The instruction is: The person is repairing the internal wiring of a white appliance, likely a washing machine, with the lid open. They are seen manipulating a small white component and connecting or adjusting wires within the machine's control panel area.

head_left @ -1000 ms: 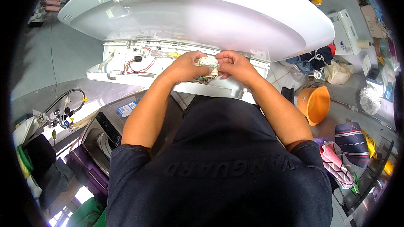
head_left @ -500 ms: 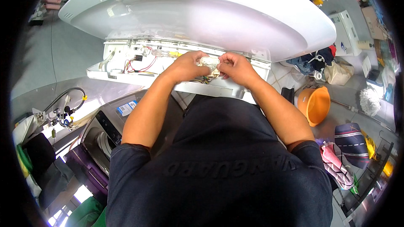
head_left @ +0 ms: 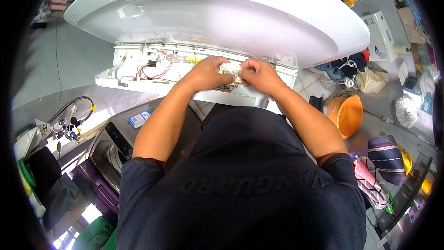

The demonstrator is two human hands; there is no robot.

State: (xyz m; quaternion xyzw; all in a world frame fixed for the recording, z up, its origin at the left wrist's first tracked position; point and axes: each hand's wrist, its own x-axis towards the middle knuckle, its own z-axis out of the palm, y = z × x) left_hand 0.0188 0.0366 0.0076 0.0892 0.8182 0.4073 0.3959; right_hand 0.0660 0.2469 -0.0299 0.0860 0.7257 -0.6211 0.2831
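Note:
A long white appliance housing (head_left: 134,84) lies open in front of me, beneath a large glossy curved cover (head_left: 217,18). Over its right half, my left hand (head_left: 207,73) and my right hand (head_left: 261,78) grip a small cream plastic part (head_left: 230,68) from either side. The left thumb lies across the part's near side. My right thumb and fingers pinch its right edge. Several thin wires show just below the part, partly covered by the hands. Red and other coloured wires (head_left: 155,70) run along the housing's left half, near a yellow-tipped piece (head_left: 192,59).
A dark grey washing machine (head_left: 134,132) stands at lower left, beside a hose and valves (head_left: 74,127). To the right are an orange basin (head_left: 349,115), piled clothes (head_left: 340,67), and a rack with cloths (head_left: 370,180). A white box-like appliance (head_left: 379,37) sits at far right.
The cream part has tilted slightly between my fingers, and the left thumb has shifted a little to the right. Otherwise the hands stay in place.

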